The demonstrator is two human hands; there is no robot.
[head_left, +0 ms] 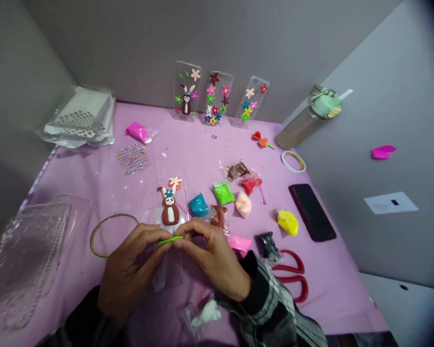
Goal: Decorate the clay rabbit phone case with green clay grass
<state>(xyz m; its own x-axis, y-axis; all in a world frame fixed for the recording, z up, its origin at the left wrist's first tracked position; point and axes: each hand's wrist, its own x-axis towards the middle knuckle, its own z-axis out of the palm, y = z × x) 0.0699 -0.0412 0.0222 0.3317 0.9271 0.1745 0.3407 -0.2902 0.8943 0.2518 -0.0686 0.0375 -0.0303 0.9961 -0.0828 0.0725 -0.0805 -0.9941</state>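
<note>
My left hand point(132, 270) and my right hand point(211, 258) meet over the pink table and together pinch a thin green clay strip point(169, 239), one end in each hand's fingertips. Just beyond them lies a clear phone case point(168, 219) bearing a brown clay rabbit point(170, 210) and a peach flower point(174, 182). Small clay lumps lie to the right: blue point(198, 206), green point(223, 193), peach point(243, 204), red point(250, 184), yellow point(288, 222), pink point(239, 243), black point(268, 245).
Three decorated clear cases point(214, 99) lean on the back wall. A black phone point(311, 211), red scissors point(292, 277), a tape roll point(293, 161) and a bottle point(304, 120) are at right. A thin ring point(108, 233), a gem sheet point(133, 158) and plastic packaging point(21, 255) are at left.
</note>
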